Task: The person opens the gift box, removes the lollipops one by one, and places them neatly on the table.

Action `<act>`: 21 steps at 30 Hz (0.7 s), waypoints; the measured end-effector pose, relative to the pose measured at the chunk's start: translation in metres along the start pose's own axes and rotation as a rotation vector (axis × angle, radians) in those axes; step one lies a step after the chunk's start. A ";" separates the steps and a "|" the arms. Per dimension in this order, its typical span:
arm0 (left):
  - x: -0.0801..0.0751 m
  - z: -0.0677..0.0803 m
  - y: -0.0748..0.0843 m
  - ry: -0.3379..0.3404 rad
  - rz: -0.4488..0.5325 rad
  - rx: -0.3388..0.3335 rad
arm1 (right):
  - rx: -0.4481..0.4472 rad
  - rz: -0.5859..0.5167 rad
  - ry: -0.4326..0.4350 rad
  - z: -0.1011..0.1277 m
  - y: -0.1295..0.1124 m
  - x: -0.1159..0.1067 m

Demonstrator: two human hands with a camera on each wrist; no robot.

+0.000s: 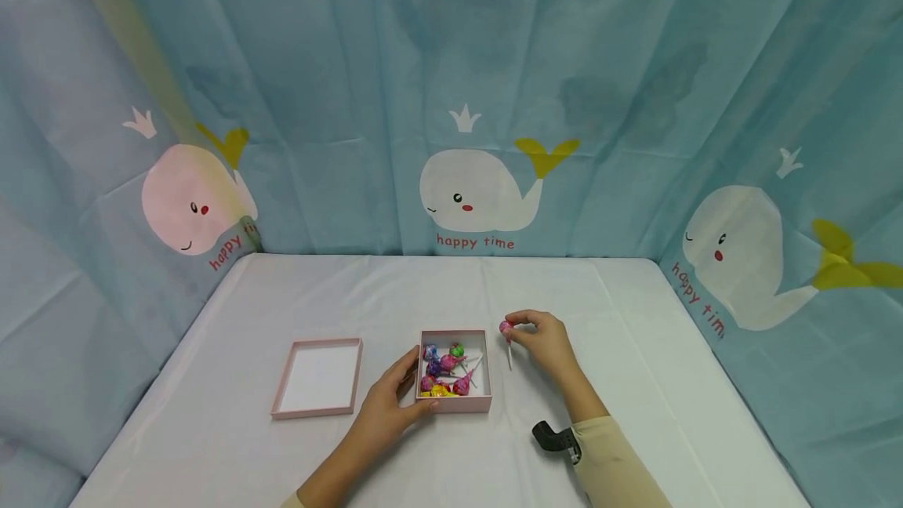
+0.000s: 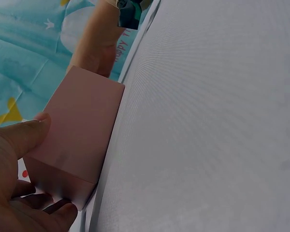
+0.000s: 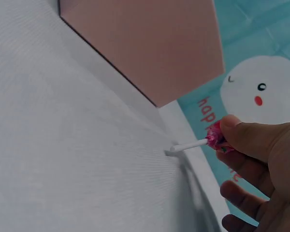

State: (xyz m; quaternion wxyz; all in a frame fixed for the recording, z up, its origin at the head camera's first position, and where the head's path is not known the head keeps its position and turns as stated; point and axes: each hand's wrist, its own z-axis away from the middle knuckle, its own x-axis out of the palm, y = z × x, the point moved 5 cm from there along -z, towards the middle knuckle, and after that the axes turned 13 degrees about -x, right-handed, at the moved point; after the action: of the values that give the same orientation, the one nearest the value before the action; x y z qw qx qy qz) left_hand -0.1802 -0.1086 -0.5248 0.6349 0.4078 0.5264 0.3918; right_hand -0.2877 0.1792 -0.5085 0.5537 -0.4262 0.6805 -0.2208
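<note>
A small open pink box point(image 1: 462, 405) stands on the table with several wrapped lollipops point(image 1: 447, 365) inside, some pink, others blue, green or yellow. My left hand point(image 1: 388, 404) grips its left side, thumb on the front wall and fingers round the corner; in the left wrist view the same hand point(image 2: 19, 179) holds the pink box point(image 2: 82, 123). Just right of the box, my right hand point(image 1: 549, 342) pinches a pink lollipop point(image 1: 505, 327) by its wrapped head between thumb and index finger. Its white stick point(image 3: 188, 145) points down, its tip close to the cloth in the right wrist view.
A shallow pink lid point(image 1: 316, 379) with a white inside lies left of the box. White cloth point(image 1: 564, 288) covers the table. Blue curtains point(image 1: 339, 100) printed with whales hang behind and at both sides. A black device point(image 1: 553, 437) sits at the right sleeve.
</note>
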 end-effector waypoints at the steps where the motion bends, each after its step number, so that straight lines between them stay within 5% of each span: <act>1: 0.000 0.000 0.000 -0.002 0.002 0.001 | 0.004 0.005 -0.001 0.000 0.002 0.001; 21: 0.000 0.002 0.004 -0.019 0.031 0.010 | -0.090 0.132 0.013 0.000 0.015 0.013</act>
State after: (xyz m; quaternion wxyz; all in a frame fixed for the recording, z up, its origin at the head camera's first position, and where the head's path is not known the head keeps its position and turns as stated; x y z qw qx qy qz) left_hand -0.1781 -0.1075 -0.5212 0.6317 0.4229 0.5159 0.3949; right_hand -0.2931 0.1766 -0.5279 0.5429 -0.4032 0.7200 -0.1558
